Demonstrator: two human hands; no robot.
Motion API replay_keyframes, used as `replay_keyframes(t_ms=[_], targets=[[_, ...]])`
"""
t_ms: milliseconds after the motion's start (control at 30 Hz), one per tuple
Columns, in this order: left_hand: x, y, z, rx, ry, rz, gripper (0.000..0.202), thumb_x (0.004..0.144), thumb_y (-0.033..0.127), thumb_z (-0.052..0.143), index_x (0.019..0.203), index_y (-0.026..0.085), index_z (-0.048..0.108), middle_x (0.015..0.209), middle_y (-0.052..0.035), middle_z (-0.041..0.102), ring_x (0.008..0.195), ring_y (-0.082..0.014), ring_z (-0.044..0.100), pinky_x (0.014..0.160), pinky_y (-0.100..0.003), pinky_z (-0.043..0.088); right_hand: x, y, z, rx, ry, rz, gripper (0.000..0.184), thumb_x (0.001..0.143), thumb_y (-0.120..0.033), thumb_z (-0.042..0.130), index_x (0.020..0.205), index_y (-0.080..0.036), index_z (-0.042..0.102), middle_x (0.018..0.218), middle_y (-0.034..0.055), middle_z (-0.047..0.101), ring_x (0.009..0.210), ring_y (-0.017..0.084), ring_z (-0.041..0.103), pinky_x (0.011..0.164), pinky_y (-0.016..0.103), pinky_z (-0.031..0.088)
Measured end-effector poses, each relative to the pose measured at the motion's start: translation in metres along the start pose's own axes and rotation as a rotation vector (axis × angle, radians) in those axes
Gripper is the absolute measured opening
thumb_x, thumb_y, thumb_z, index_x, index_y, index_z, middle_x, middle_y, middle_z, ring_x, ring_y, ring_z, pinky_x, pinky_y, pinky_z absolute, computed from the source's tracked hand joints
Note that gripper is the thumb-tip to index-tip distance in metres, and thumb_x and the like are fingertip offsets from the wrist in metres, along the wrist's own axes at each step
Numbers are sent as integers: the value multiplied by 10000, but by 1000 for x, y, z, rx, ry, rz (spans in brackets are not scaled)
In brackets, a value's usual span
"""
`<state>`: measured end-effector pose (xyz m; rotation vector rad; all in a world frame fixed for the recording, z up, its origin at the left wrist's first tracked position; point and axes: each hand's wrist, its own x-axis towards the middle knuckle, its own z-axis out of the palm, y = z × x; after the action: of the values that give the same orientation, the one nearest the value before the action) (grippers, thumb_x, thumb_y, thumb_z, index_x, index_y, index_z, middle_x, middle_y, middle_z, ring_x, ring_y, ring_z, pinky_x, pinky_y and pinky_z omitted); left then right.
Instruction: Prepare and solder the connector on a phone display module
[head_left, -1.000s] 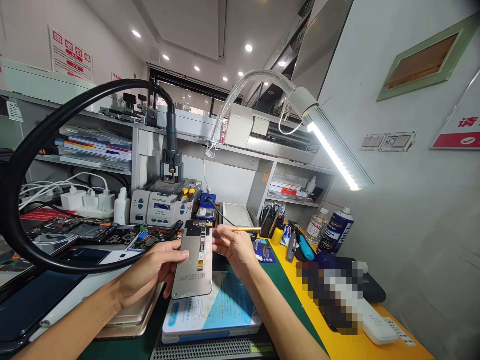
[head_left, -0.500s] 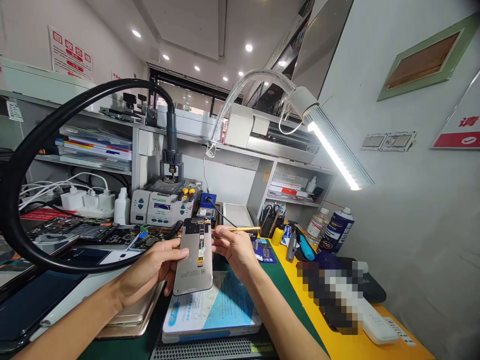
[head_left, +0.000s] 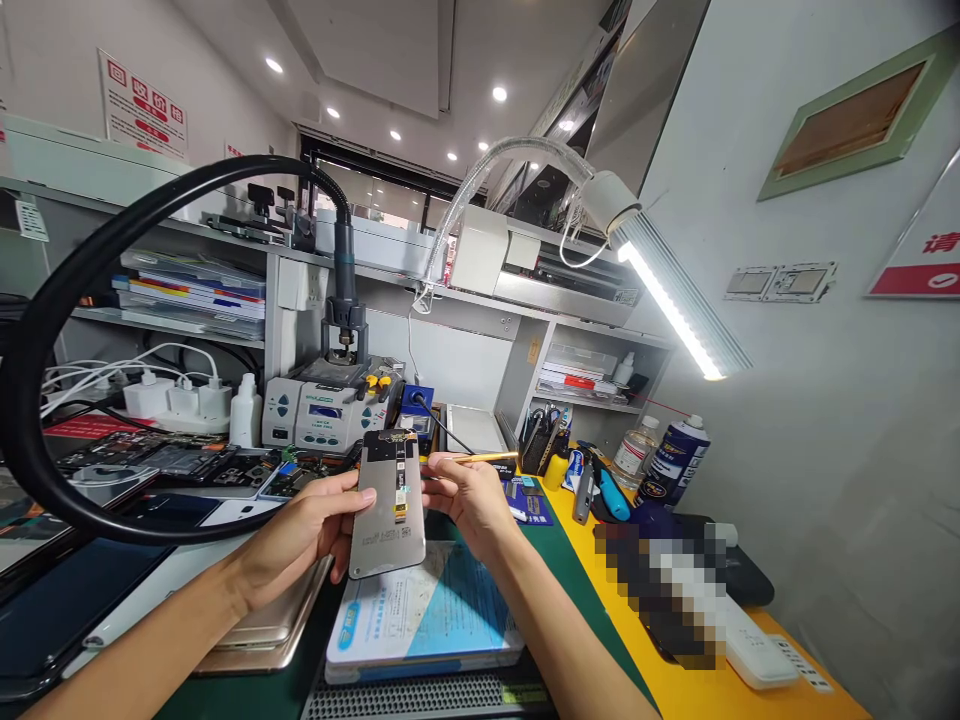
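Screen panel (head_left: 386,545), slim and silvery with a dark upper band, sits between the two hands, raised and tilted, its back face to the viewer. Flex strip (head_left: 401,490) with a yellow section runs down this face.

Left hand (head_left: 319,515): gripping the panel by its left edge, thumb flat on the back face, fingers behind. Right hand (head_left: 469,495): fingers closed around a thin gold-coloured rod (head_left: 487,458), which points outward to the right; fingertips close to the panel's right edge, contact there cannot be told.

Below the hands: white-and-blue box (head_left: 442,610), lying on a dark perforated panel (head_left: 405,695). Panel's lower edge overlaps the box in view; whether they touch is unclear. Gold-coloured slabs (head_left: 289,635) lie under the left wrist. Green mat (head_left: 577,570) shows beneath the right forearm, with yellow bench (head_left: 667,695) further right.

Beyond the left hand: grey soldering station (head_left: 322,410) and white squeeze bottle (head_left: 245,415). Black hose (head_left: 19,370) loops around to the left. Beyond the right hand: blue spray can (head_left: 673,460), upright beside a clear bottle (head_left: 632,455). Lit lamp (head_left: 675,290) hangs above and right of the right hand.
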<state>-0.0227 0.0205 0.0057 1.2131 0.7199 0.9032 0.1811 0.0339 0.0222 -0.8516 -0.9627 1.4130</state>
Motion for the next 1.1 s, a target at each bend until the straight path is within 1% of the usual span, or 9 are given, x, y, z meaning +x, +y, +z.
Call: replay_keyframes(t_ms=[200, 400, 767, 1100], targets=[[1, 1, 0, -15, 39, 25, 451, 882, 361, 658, 1276, 150, 603, 748, -54, 667, 488, -136, 553, 339, -223, 485, 0, 1, 0, -12, -29, 10, 280, 654, -261, 818, 842, -93, 695, 761, 79, 707, 591, 158, 682, 559, 259, 562], [1, 1, 0, -10, 60, 20, 430, 886, 369, 657, 1255, 153, 613, 703, -34, 642, 484, -137, 547, 346, -227, 481, 0, 0, 0, -19, -39, 10, 285, 660, -271, 819, 848, -96, 693, 764, 79, 703, 597, 163, 685, 566, 264, 562], [0, 1, 0, -16, 75, 31, 391, 892, 350, 654, 1231, 160, 610, 702, -25, 639, 492, -139, 548, 355, -231, 482, -2, -1, 1, -31, -39, 13, 293, 654, -273, 815, 850, -96, 690, 764, 78, 704, 590, 156, 676, 572, 265, 557], [2, 1, -1, -53, 105, 61, 412, 859, 353, 699, 1204, 146, 613, 746, -46, 668, 519, -141, 559, 364, -232, 475, -5, -1, 3, -52, -75, 9, 283, 658, -294, 822, 833, -104, 704, 758, 81, 721, 578, 154, 674, 563, 261, 544]])
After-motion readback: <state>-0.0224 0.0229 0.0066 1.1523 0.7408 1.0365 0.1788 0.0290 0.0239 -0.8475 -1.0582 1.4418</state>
